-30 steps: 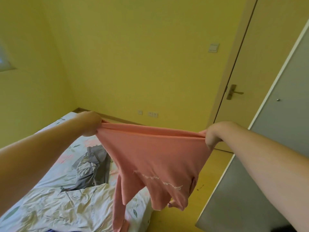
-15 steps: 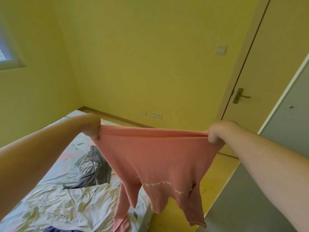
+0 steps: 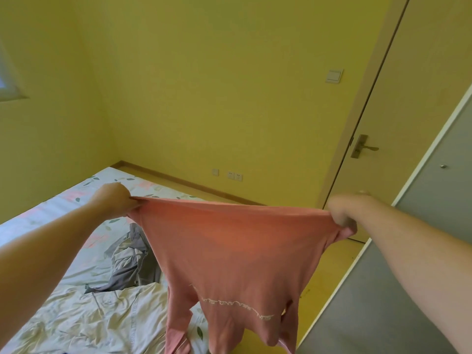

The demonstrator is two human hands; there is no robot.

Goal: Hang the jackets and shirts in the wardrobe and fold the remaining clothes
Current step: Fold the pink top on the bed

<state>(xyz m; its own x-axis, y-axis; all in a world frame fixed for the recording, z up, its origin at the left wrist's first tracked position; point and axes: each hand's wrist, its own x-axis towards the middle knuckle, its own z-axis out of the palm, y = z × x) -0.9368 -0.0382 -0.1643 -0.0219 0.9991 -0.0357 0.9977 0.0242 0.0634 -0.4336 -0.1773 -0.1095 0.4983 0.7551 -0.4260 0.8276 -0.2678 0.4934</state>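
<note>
1. My left hand [image 3: 115,200] and right hand [image 3: 342,213], spread wide, each pinch one end of the taut upper edge of the pink top [image 3: 229,251]. It hangs in the air between them, its lettering upside down.
2. If either pinch slackens, that side would drop and the top would twist.
3. The dangling sleeves could drag across the grey garment [image 3: 127,267] on the bed [image 3: 38,213] below.
4. The grey door [image 3: 408,277] stands near my right arm, and a wide swing might catch it.

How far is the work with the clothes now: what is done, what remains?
Done: no hung or folded garment shows in view. In hand: the left hand and the right hand grip the pink top by one edge, spread out in the air. Left: the grey garment and the white garment lie crumpled on the bed, unfolded.
</note>
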